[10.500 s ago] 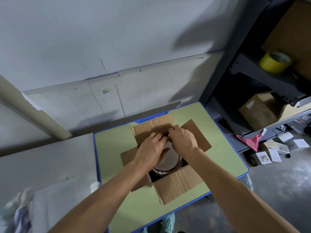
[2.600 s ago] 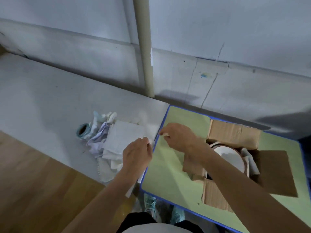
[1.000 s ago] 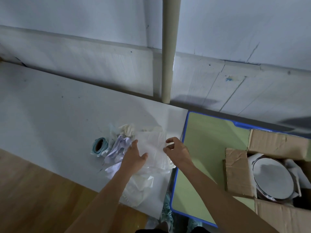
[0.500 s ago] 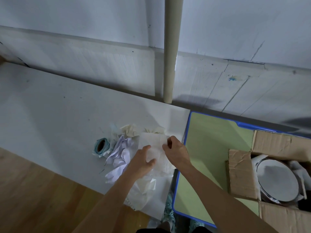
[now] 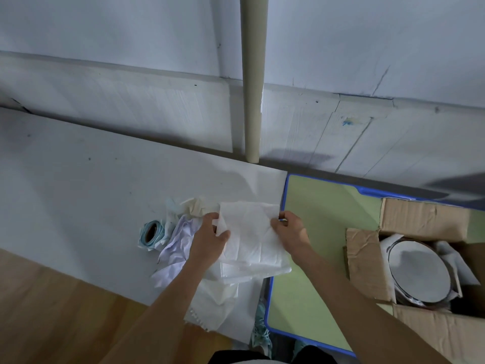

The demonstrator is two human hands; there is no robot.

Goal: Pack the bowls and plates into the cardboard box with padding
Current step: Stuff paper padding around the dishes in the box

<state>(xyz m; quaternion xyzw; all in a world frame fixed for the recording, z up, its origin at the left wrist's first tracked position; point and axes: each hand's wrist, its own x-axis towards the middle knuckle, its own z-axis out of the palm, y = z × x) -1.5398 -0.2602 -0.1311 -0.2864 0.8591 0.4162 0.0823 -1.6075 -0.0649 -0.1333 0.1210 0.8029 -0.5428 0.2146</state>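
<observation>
On the white counter (image 5: 78,195), near its right edge: one sheet of white padding paper (image 5: 249,232), creased, held at both sides. Left hand (image 5: 210,240): grip closed on the sheet's left edge, thumb on top, fingers beneath. Right hand (image 5: 291,232): grip pinched shut on the sheet's right edge. Beneath and to the left of the sheet, a loose pile of crumpled paper (image 5: 175,250), white, pale lilac and cream pieces mixed, with one serrated-edged piece overhanging the counter's near edge. Just left of the pile, touching it: a roll of pale blue tape (image 5: 149,233), lying tilted with its core showing.

Right of the white counter, set close alongside: a green counter with blue rim (image 5: 315,232). On it, at far right: cardboard box (image 5: 364,261), flaps folded outward. Inside the box: a round white plate (image 5: 420,271) with dark rim, face up, with white paper tucked around its edges. Whether bowls lie under it cannot be told.

Behind, against the wall: a beige vertical pipe (image 5: 253,74).
</observation>
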